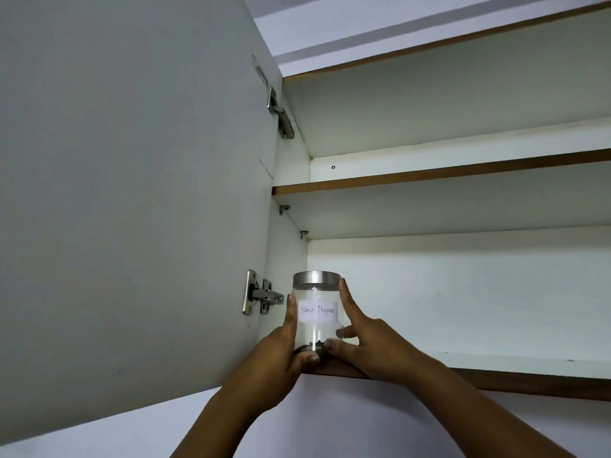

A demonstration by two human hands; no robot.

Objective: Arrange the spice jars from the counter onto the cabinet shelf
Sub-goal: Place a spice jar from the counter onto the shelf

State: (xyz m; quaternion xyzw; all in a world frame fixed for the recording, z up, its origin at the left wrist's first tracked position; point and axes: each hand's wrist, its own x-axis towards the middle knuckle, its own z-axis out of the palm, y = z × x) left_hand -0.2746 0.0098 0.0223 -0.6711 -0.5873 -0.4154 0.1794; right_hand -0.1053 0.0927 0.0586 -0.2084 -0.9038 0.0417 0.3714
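A clear glass spice jar (316,312) with a silver lid and a white label reading "Black Pepper" stands upright at the far left of the bottom cabinet shelf (496,361), close to the front edge. A few dark peppercorns lie in its bottom. My left hand (284,352) wraps the jar's left side and base. On the jar's right side is my right hand (363,345), index finger up along the glass to the lid and thumb at the base. Both arms reach up from below.
The white cabinet door (132,193) hangs open on the left, held by two metal hinges (261,295). A middle shelf (446,175) sits above the jar. The cabinet's left wall is just beside the jar.
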